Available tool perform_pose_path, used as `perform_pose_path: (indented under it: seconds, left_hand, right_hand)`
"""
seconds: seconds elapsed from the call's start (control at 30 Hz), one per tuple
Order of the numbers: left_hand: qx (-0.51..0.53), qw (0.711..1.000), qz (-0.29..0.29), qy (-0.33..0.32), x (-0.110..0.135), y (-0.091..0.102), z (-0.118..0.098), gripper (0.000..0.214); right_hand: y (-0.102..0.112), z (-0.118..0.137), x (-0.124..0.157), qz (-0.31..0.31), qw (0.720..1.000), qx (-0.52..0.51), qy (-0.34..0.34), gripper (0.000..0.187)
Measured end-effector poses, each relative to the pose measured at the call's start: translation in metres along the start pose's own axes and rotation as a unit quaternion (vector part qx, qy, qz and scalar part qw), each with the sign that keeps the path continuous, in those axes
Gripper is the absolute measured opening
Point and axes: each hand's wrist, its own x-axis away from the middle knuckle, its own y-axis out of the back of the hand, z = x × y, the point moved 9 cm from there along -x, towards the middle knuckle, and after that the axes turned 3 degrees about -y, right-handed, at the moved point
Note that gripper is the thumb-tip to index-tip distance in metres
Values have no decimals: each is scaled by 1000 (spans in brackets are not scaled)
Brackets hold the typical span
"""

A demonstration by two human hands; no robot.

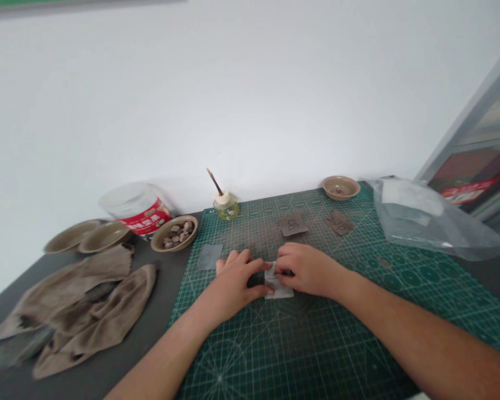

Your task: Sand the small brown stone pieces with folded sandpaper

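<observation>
A small folded piece of white paper (279,286) lies on the green cutting mat (329,339), between my hands. My left hand (233,284) rests on the mat with its fingertips pressing the paper's left side. My right hand (304,270) grips the paper's top edge, and a dark item shows under those fingertips. Its nature is hidden. Two brown card tags with handwritten marks (293,225) (338,222) lie beyond my hands. A grey translucent square (210,256) sits just left of my left hand.
A jar of yellowish liquid with a brush (226,205) and a shallow bowl (340,188) stand behind the mat. To the left are a bowl of brown pieces (174,233), two shallow dishes (104,236), a lidded tub (137,208) and stained cloths (79,300). A clear plastic bag (425,219) lies at right.
</observation>
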Motion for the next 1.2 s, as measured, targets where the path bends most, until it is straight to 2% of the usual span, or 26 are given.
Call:
perform_pose_path:
  seconds: [0.1, 0.2, 0.27, 0.3, 0.37, 0.47, 0.57, 0.83, 0.97, 1.03, 1.13, 1.2]
  left_hand:
    - [-1, 1000, 4, 0, 0, -1, 0, 44]
    - [-2, 1000, 3, -6, 1, 1, -3, 42]
    - [-4, 1000, -1, -10, 2, 2, -5, 39]
    - [-3, 1000, -4, -12, 3, 3, -6, 39]
    - [8, 1000, -10, -20, 3, 6, -10, 46]
    - [21, 999, -16, -30, 3, 10, -17, 58]
    - [24, 999, -8, -25, -1, 13, -21, 54]
    - [29, 997, 69, 17, -19, 12, -25, 35]
    - [27, 994, 100, 20, -20, 15, -35, 26]
    - [30, 995, 96, 21, -17, 19, -40, 32]
    - [38, 994, 101, 1, -10, 20, -51, 54]
    - [27, 994, 108, -21, -7, 20, -57, 54]
  right_hand:
    - [-5, 3, 0, 19, 999, -21, 18, 11]
    - [-1, 1, -2, -2, 1000, -30, 4, 11]
    - [6, -1, -3, -26, 997, -72, 0, 7]
    - [12, -4, -4, -48, 993, -103, -7, 4]
    - [30, -20, -3, -129, 976, -168, -52, 9]
    - [57, -53, 11, -272, 924, -229, -137, 16]
    - [66, -72, 20, -332, 890, -259, -172, 16]
    - [66, -75, 24, -346, 887, -257, -164, 18]
    - [66, -83, 27, -363, 872, -273, -183, 20]
    - [65, -88, 28, -369, 866, -280, -188, 20]
    - [62, -90, 27, -368, 865, -287, -186, 21]
    - [60, -90, 26, -364, 866, -290, -182, 22]
